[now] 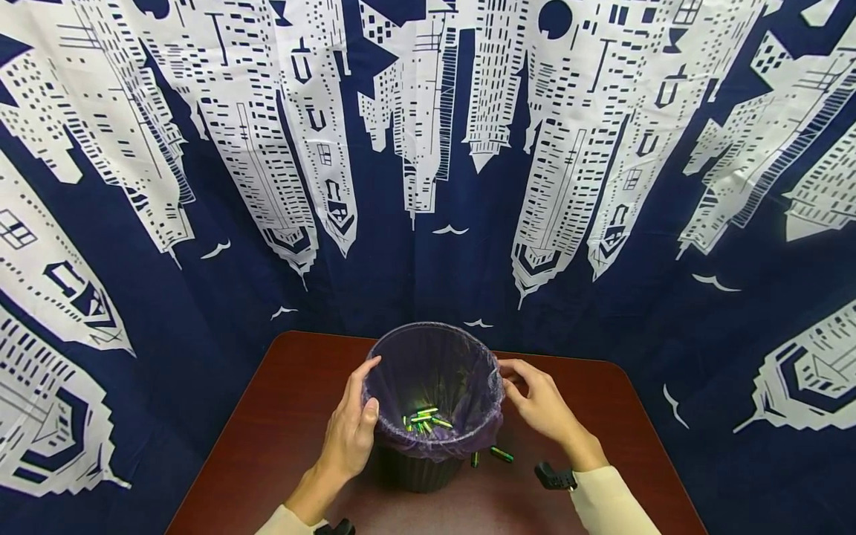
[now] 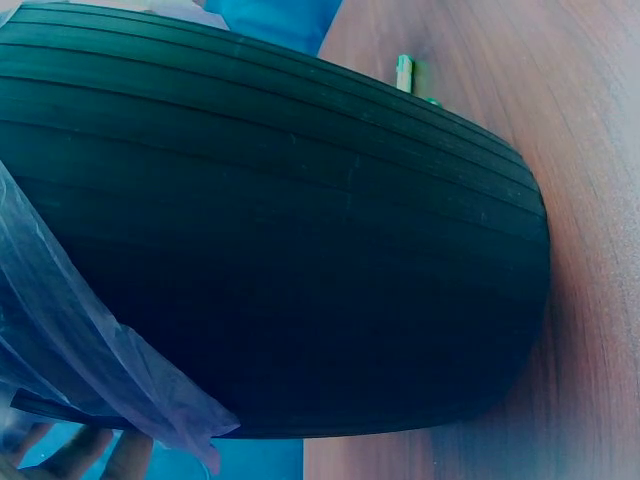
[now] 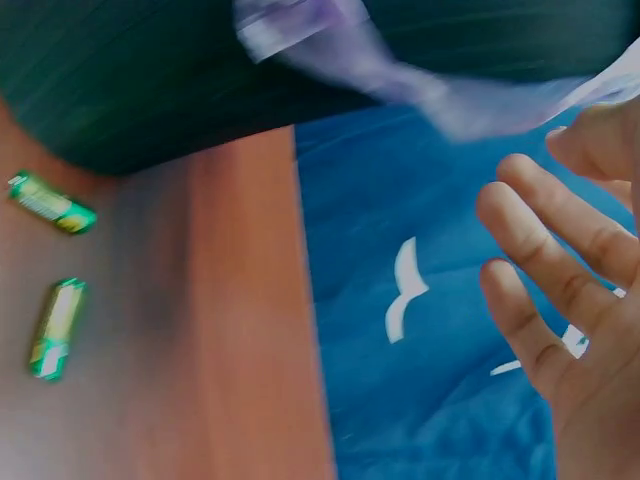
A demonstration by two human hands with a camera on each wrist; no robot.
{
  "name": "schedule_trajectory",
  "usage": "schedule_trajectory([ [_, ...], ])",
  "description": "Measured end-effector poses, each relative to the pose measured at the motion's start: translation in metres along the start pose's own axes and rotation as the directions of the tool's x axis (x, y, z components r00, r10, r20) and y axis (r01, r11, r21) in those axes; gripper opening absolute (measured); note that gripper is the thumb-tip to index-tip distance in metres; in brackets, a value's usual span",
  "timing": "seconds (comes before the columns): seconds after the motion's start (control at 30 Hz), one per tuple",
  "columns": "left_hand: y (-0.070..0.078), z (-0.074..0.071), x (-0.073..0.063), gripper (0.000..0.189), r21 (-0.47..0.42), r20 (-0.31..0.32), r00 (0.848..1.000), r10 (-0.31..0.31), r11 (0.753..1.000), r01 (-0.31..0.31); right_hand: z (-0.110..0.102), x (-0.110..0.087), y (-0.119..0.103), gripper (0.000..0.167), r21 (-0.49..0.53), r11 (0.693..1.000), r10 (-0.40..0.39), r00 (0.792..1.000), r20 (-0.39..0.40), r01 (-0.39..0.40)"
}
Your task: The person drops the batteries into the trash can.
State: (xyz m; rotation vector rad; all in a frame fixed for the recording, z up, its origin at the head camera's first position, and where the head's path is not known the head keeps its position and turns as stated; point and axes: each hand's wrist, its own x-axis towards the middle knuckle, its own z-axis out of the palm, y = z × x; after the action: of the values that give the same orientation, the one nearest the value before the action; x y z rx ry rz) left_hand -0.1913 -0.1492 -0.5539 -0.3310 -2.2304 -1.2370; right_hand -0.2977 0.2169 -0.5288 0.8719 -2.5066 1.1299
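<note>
A dark ribbed trash bin (image 1: 421,472) stands on the table, lined with a translucent purple bin liner (image 1: 468,438) folded over its rim. Several green-and-yellow batteries (image 1: 424,420) lie inside at the bottom. My left hand (image 1: 348,438) rests along the left of the rim, fingers fairly straight and thumb apart at the front; its fingertips (image 2: 100,455) show beside the liner in the left wrist view. On the right, my right hand (image 1: 545,405) pinches the liner at the rim between thumb and index finger. Its other fingers (image 3: 545,255) are loosely bent and hold nothing.
Two batteries, one (image 3: 52,203) near the bin's base and another (image 3: 58,330) beside it, lie on the reddish-brown table (image 1: 281,416). Beyond the table's back edge hangs a navy curtain (image 1: 414,282) with white buildings and birds.
</note>
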Motion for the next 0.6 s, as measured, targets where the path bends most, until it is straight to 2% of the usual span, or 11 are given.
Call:
schedule_trajectory([
  [0.13,0.000,0.000,0.000,0.073,0.009,-0.008,1.000,0.002,1.000,-0.002,0.010,-0.017,0.015,0.034,0.026,0.994,0.101,0.994,0.049,-0.103],
  [0.27,0.000,0.000,0.000,0.072,0.011,-0.009,1.000,0.001,1.000,-0.001,0.022,-0.036,0.032,0.031,0.063,0.973,0.217,0.971,0.100,-0.224],
  [0.33,0.001,0.000,0.000,0.072,0.012,-0.008,1.000,0.000,1.000,0.000,0.027,-0.046,0.042,0.030,0.076,0.964,0.246,0.962,0.120,-0.256],
  [0.4,0.001,0.000,-0.001,0.072,0.010,-0.006,1.000,-0.003,1.000,0.003,0.032,-0.055,0.051,0.028,0.088,0.960,0.252,0.959,0.129,-0.265],
  [0.5,0.002,0.000,-0.001,0.070,0.002,-0.001,1.000,-0.009,1.000,0.009,0.037,-0.067,0.062,0.027,0.120,0.963,0.224,0.965,0.135,-0.240],
  [0.53,0.002,0.000,-0.001,0.070,-0.001,0.000,1.000,-0.009,1.000,0.009,0.040,-0.071,0.071,0.028,0.140,0.970,0.182,0.975,0.130,-0.200],
  [0.6,0.002,0.000,0.000,0.069,-0.004,-0.001,1.000,-0.008,1.000,0.008,0.043,-0.076,0.076,0.028,0.163,0.967,0.175,0.975,0.136,-0.196],
])
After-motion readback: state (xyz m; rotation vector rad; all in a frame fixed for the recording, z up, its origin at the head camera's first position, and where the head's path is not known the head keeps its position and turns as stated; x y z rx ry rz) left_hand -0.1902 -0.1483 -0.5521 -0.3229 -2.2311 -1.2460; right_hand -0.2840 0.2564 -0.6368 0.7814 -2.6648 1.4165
